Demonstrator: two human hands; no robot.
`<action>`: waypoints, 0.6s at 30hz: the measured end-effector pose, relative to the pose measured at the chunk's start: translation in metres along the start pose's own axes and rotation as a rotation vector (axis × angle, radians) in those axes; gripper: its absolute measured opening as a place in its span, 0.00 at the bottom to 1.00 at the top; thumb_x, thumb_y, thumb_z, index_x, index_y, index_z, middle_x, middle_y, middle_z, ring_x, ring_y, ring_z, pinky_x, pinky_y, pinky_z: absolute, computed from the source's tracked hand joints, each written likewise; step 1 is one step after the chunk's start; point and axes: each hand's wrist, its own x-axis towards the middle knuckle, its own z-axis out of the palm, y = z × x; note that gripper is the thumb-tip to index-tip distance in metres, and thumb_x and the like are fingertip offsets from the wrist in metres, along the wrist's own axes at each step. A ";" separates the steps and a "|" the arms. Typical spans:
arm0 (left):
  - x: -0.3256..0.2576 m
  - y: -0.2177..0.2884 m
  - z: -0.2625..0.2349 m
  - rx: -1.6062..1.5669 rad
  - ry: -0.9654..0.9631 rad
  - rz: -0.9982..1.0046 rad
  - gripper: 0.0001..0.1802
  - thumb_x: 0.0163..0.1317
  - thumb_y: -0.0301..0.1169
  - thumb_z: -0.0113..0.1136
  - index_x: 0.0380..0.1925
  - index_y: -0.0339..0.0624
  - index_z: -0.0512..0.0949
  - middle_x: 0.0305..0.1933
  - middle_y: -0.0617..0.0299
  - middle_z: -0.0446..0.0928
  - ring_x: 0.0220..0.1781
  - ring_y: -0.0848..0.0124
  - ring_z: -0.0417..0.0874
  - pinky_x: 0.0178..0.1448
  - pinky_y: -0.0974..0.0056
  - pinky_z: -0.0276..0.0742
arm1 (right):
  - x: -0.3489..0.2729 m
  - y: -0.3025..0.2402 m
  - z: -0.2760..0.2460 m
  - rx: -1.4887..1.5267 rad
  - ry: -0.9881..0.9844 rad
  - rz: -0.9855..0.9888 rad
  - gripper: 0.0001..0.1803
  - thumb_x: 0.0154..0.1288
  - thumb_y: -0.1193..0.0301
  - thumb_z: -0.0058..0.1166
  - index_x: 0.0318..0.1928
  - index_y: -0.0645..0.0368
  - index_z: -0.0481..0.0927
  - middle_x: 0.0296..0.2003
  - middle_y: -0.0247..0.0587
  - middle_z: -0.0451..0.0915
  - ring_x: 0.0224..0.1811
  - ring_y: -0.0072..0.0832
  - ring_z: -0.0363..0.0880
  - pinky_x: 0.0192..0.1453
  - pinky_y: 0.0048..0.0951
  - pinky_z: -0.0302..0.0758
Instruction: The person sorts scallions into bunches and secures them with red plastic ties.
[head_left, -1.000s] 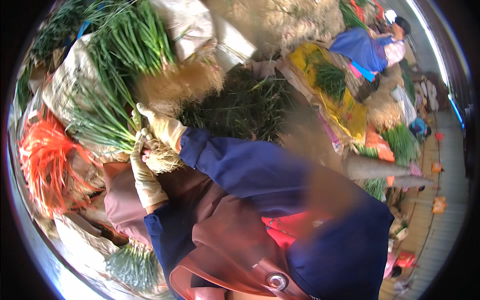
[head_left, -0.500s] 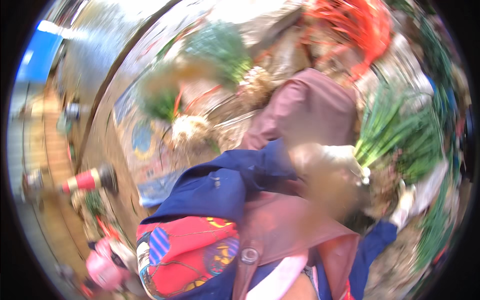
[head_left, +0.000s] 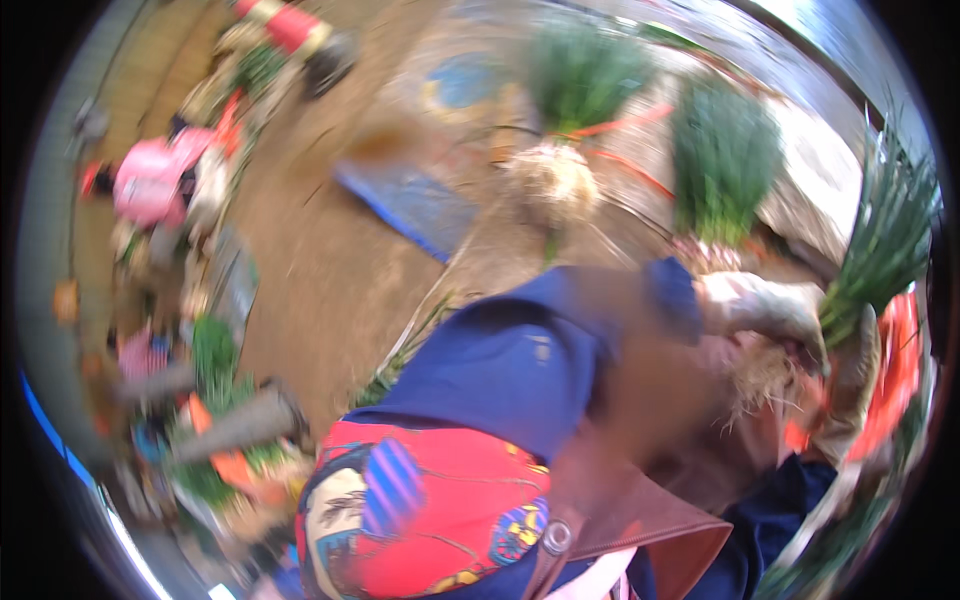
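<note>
A bunch of green onions (head_left: 884,228), leaves up and pale roots hanging below, is at the right of the view. My left hand (head_left: 765,305), in a whitish work glove, closes round its lower stems. On the bunch's other side my right hand (head_left: 850,395), also gloved, presses against the stems with its fingers pointing up; some of them are hidden. Past my left arm stand a tied-looking bunch of green onions (head_left: 728,160) and another bunch (head_left: 585,90) with a thick tuft of roots. Motion blur softens much of the picture.
Orange-red strips (head_left: 895,375) lie beside my right hand. A blue-edged printed sheet (head_left: 415,205) is spread on the brown ground. At the left are a person in pink (head_left: 160,180), more onions and a red-and-cream cylindrical thing (head_left: 290,28). A brown apron (head_left: 640,500) covers my lap.
The view has swung, so the scene sits differently. The bunch is now upright between both hands, its roots hanging; earlier it lay toward the right with my right hand lower and apart.
</note>
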 end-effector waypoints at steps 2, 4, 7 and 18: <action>0.040 0.004 -0.072 -0.045 0.135 0.008 0.11 0.48 0.29 0.77 0.30 0.37 0.85 0.22 0.60 0.82 0.15 0.77 0.78 0.18 0.73 0.69 | 0.113 0.020 -0.010 -0.138 -0.063 0.071 0.26 0.77 0.58 0.45 0.65 0.64 0.70 0.55 0.40 0.77 0.54 0.30 0.76 0.61 0.34 0.69; 0.086 -0.005 -0.154 -0.096 0.237 -0.019 0.11 0.49 0.30 0.77 0.30 0.37 0.85 0.22 0.60 0.82 0.15 0.76 0.78 0.18 0.72 0.70 | 0.231 0.060 -0.023 -0.275 -0.113 0.116 0.24 0.77 0.60 0.45 0.64 0.63 0.71 0.52 0.38 0.78 0.51 0.27 0.77 0.56 0.32 0.71; 0.135 -0.012 -0.276 -0.188 0.318 -0.092 0.12 0.49 0.31 0.78 0.29 0.37 0.85 0.22 0.60 0.82 0.15 0.76 0.78 0.18 0.71 0.71 | 0.384 0.137 -0.025 -0.538 -0.184 0.115 0.22 0.77 0.62 0.44 0.64 0.61 0.71 0.49 0.36 0.78 0.45 0.24 0.78 0.48 0.28 0.74; 0.073 -0.075 -0.341 0.901 0.511 0.230 0.21 0.64 0.30 0.52 0.58 0.53 0.76 0.52 0.52 0.76 0.52 0.59 0.80 0.61 0.60 0.75 | 0.393 0.262 0.060 -0.503 -0.240 0.276 0.32 0.70 0.59 0.55 0.68 0.62 0.65 0.49 0.46 0.81 0.44 0.27 0.81 0.41 0.29 0.78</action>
